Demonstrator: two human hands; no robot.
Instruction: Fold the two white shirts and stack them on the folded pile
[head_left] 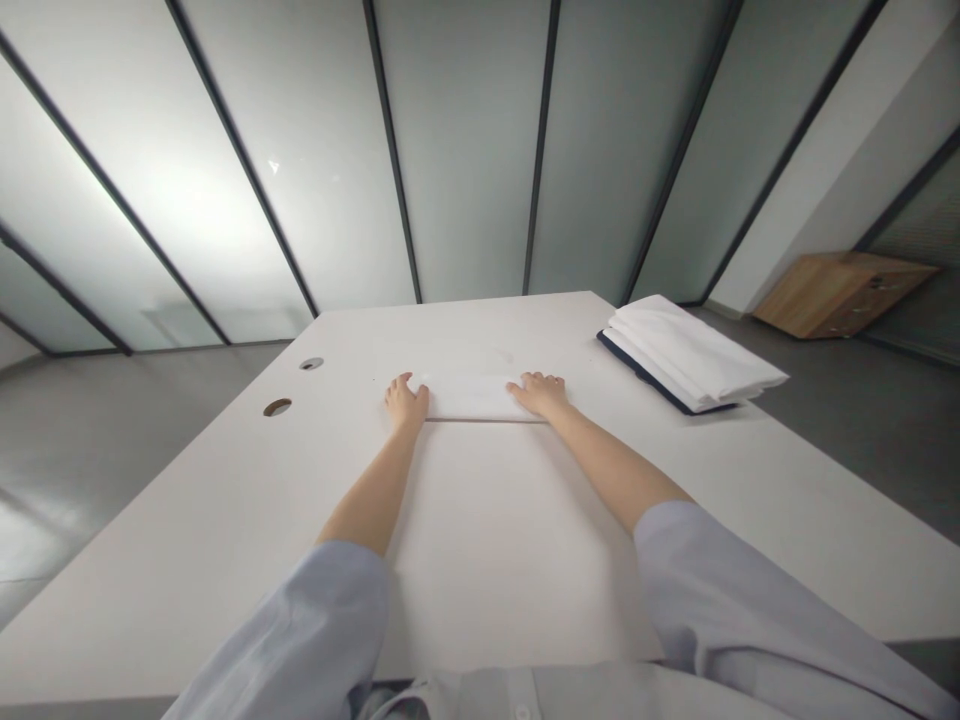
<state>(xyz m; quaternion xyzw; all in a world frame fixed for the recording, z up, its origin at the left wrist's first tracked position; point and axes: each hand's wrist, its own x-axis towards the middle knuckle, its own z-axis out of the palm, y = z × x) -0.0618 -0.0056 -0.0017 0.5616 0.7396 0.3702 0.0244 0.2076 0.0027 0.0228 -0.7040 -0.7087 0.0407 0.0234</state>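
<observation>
A folded white cloth (472, 398) lies as a flat, narrow strip across the white table in front of me. My left hand (407, 402) is at its left end, fingers curled at the edge and thumb over the cloth. At the opposite end my right hand (543, 394) grips it, thumb pointing inward and fingers bent over the far side. Both hands are low at the tabletop, and their palms are hidden.
A stack of folded white cloth (686, 350) rests on a dark blue piece (660, 390) at the table's right edge. Two round holes, one a cable hole (277, 407), pierce the table (480, 560) on the left. Beyond stand frosted glass panels and a wooden cabinet (832, 290).
</observation>
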